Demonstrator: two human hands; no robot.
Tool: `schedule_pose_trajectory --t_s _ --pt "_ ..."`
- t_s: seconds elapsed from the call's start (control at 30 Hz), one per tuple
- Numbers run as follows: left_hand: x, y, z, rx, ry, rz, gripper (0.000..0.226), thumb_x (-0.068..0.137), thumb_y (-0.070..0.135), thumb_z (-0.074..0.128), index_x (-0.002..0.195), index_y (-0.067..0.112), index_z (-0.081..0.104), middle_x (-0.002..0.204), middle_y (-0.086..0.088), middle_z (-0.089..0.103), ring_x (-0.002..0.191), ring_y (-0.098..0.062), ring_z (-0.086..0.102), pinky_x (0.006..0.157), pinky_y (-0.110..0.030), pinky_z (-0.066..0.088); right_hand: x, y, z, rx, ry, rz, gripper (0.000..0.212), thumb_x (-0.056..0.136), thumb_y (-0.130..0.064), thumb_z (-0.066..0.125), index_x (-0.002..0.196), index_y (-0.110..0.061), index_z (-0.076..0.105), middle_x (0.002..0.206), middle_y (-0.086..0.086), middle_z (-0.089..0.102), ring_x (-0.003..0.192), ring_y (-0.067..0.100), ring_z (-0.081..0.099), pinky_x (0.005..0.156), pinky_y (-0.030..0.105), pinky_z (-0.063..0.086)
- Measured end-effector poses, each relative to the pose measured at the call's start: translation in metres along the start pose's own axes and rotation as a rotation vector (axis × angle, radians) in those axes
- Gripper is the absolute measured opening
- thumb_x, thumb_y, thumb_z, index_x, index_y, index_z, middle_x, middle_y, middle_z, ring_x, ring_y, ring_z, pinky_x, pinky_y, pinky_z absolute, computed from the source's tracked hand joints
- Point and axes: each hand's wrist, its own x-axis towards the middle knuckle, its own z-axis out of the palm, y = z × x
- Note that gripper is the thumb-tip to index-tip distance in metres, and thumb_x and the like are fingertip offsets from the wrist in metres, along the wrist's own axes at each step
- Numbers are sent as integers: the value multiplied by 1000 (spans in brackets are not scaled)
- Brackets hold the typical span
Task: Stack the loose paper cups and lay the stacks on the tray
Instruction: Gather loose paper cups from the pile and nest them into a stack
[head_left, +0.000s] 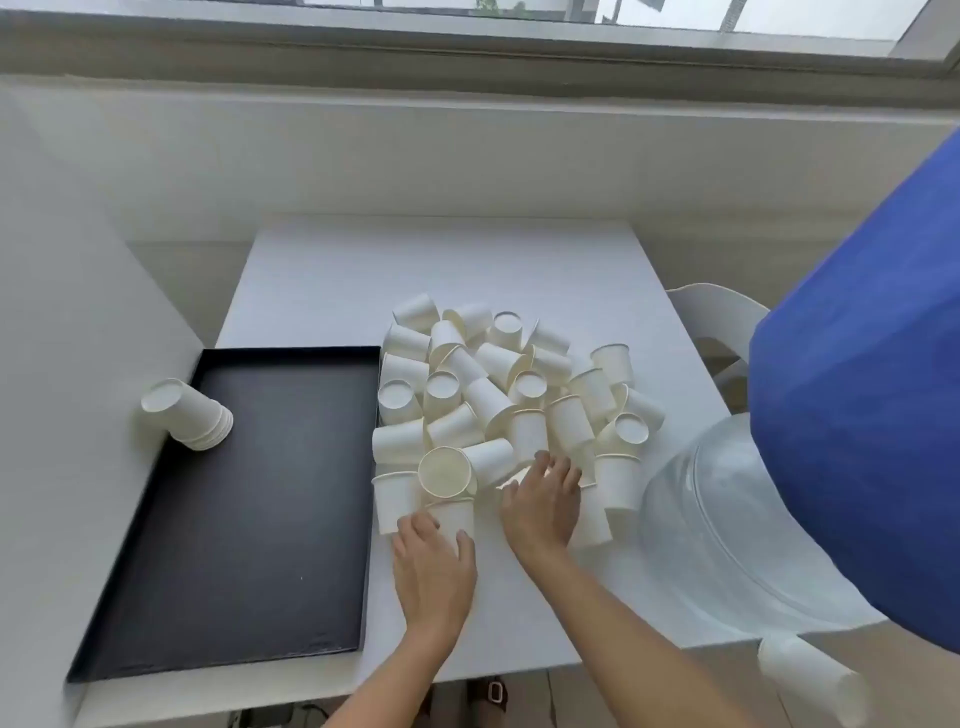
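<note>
**Both hands at the cup pile**

Left hand (434, 564) curls thumb and fingers round a paper cup (453, 512) at the pile's near edge. Right hand (543, 501) rests on the loose cups (493, 395), fingers bent; whether it holds anything cannot be told. Cup stack (195, 418) lies across the far-left rim of the black tray (234, 545).

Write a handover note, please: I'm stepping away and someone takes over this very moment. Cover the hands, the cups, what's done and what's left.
Left hand: grips a paper cup at the near edge of the pile.
Right hand: open, fingers resting on cups beside it.
Things: the pile of loose cups sits on the white table, right of the black tray.
Done: one short stack lies on its side at the tray's far left edge.
Left: nearly all of it. Stack the pile and lay the stacks on the tray.
</note>
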Motion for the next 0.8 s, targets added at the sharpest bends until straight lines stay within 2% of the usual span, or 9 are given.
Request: schedule_pose_trajectory --t_s 0.13,0.3,0.5,0.67,0.8 --pt "-1 7 5 -146 -109 -231 42 86 39 60 108 8 41 108 -5 45 99 -25 49 68 -32 41 -1 -3 2 13 -43 11 47 92 -27 47 134 -8 38 127 12 45 112 29 43 91 32 41" --pt "-3 5 15 -181 -160 -304 56 82 41 65 116 7 36 117 -9 44 109 -28 46 70 -33 41 -8 -7 4 65 -124 73 54 89 -30 52 137 -13 31 134 9 34 113 29 41 74 33 51" --pt "-6 0 10 -250 -182 -310 60 80 37 69 118 9 33 114 -9 46 98 -30 54 67 -35 46 -14 -3 9 123 -193 122 69 83 -39 62 137 -13 29 129 10 36 113 30 41 74 35 50" --pt "-8 -10 -8 -325 -196 -223 52 81 32 69 114 19 30 111 -3 42 82 -20 49 64 -32 41 -17 3 15 165 -317 166 78 79 -39 65 139 -12 23 127 12 47 117 32 41 83 35 46" --pt "-17 -20 -23 -400 -220 -154 48 81 29 69 109 26 29 110 3 42 90 -13 50 69 -33 45 -21 12 15 343 -350 180 84 76 -35 68 141 -13 20 128 10 50 119 32 44 82 34 44"
